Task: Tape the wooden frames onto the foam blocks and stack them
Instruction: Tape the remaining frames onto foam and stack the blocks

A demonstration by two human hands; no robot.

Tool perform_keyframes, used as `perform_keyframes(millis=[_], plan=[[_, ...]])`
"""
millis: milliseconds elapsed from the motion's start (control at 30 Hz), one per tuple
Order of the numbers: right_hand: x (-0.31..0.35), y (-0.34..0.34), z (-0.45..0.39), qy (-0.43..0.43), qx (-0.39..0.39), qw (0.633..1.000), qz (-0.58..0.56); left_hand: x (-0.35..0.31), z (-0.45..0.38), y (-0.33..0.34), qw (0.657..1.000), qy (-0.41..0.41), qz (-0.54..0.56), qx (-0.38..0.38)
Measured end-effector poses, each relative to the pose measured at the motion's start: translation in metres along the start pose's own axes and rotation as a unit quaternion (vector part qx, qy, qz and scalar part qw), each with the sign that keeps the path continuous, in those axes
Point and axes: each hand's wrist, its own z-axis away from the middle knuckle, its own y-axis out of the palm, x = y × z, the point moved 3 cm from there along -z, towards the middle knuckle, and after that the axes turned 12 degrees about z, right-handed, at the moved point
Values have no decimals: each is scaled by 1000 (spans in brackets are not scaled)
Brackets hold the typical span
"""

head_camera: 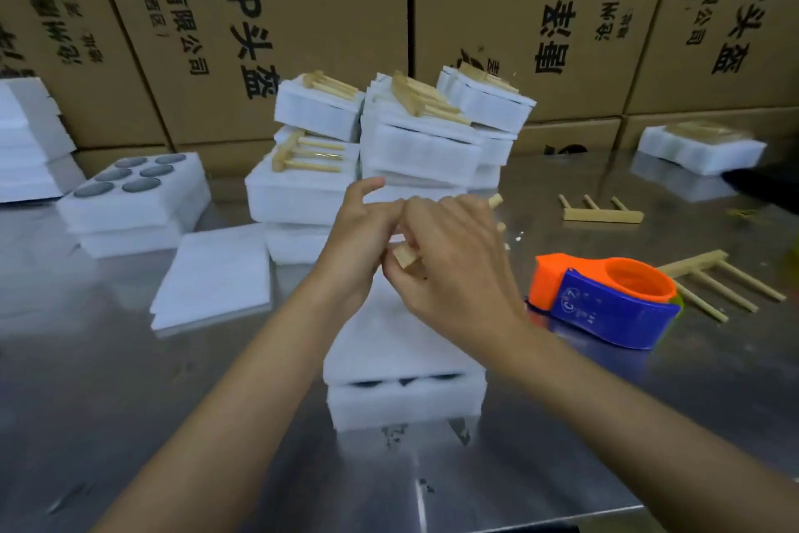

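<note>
Steel bench (129, 381) surface, reflective, carrying all items noted below. My right hand (449, 269) is curled round a wooden frame (406, 258), gripping its crossbar; the peg ends (496, 200) project past my fingers on the far side. My left hand (363, 238) meets the right at the same frame, fingers bent against it, index finger raised; whether it truly pinches the wood I cannot tell. Both hands sit directly above a white foam block (402, 342), which lies on a second foam block (404, 403) at the near middle of the bench.

Behind my hands: stacked foam blocks (415, 147), several topped with frames. An orange and blue tape dispenser (605, 299) lies on the bench just right of my right hand. Two loose frames lie beyond it, one near (717, 279), one farther back (601, 212). Flat foam sheets (212, 273) lie to the left, with a foam tray of round dark recesses (129, 195) behind them. Printed cardboard cartons (302, 13) form the back wall.
</note>
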Motion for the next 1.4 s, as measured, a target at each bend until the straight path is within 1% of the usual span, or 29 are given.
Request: perform_keyframes(millis=[100, 133, 167, 200, 233, 267, 300, 333, 367, 400, 433, 467, 500, 567, 667, 800, 900, 1000, 1033, 1100, 1133, 1167, 1200, 1267, 1300, 1333, 1400], plan=[[12, 7, 4, -67, -49, 991, 108, 6, 13, -16, 1000, -6, 4, -5], [12, 7, 2, -76, -73, 985, 135, 8, 15, -22, 1000, 4, 10, -14], [9, 6, -2, -78, -95, 980, 155, 11, 14, -28, 999, 19, -11, -32], [5, 5, -8, -71, -116, 976, 168, 16, 11, -38, 994, 41, -90, -56], [0, 3, -14, -59, -132, 975, 171, 22, 7, -47, 969, 59, -229, -74], [-3, 1, -21, -43, -144, 975, 163, 31, 5, -53, 928, 58, -362, -66], [-4, 1, -25, -25, -149, 978, 147, 43, 3, -59, 897, 35, -438, -47], [-1, 1, -26, -6, -144, 982, 125, 54, 3, -63, 898, -5, -440, -26], [3, 3, -24, 12, -127, 987, 102, 63, 5, -66, 915, -40, -401, -7], [8, 8, -18, 30, -92, 992, 81, 69, 6, -68, 937, -50, -346, -3], [15, 14, -8, 46, -39, 996, 73, 72, 7, -71, 955, -39, -293, -15], [23, 21, 5, 58, 21, 995, 80, 73, 7, -73, 965, -30, -256, -41], [30, 27, 19, 68, 76, 990, 95, 74, 8, -75, 972, -29, -226, -64], [36, 36, 42, 100, 154, 979, 87, 75, 11, -78, 981, -37, -172, -86], [33, 41, 59, 155, 232, 960, -15, 75, 13, -79, 983, -29, -149, -102], [32, 38, 65, 145, 231, 959, -73, 75, 16, -74, 986, -42, -131, -98], [31, 36, 66, 138, 233, 958, -91, 76, 23, -73, 985, -82, -118, -93], [35, 32, 69, 109, 233, 962, -92, 77, 26, -74, 985, -93, -107, -95], [34, 30, 70, 117, 230, 962, -90, 77, 26, -74, 985, -94, -106, -98], [24, 27, 73, 179, 210, 957, -85, 75, 27, -73, 985, -93, -103, -99], [15, 27, 75, 220, 203, 951, -79, 75, 27, -72, 986, -88, -104, -95], [5, 28, 78, 265, 212, 937, -86, 75, 27, -72, 987, -80, -105, -90], [-5, 30, 80, 319, 239, 910, -114, 74, 27, -71, 988, -72, -103, -85], [-16, 37, 86, 422, 319, 822, -211, 74, 26, -69, 991, -64, -90, -79], [-16, 41, 88, 441, 344, 794, -238, 73, 26, -68, 991, -64, -84, -78], [-15, 44, 91, 440, 358, 789, -237, 72, 26, -68, 992, -64, -76, -76], [-16, 45, 94, 436, 360, 793, -226, 74, 27, -66, 993, -69, -60, -70]])
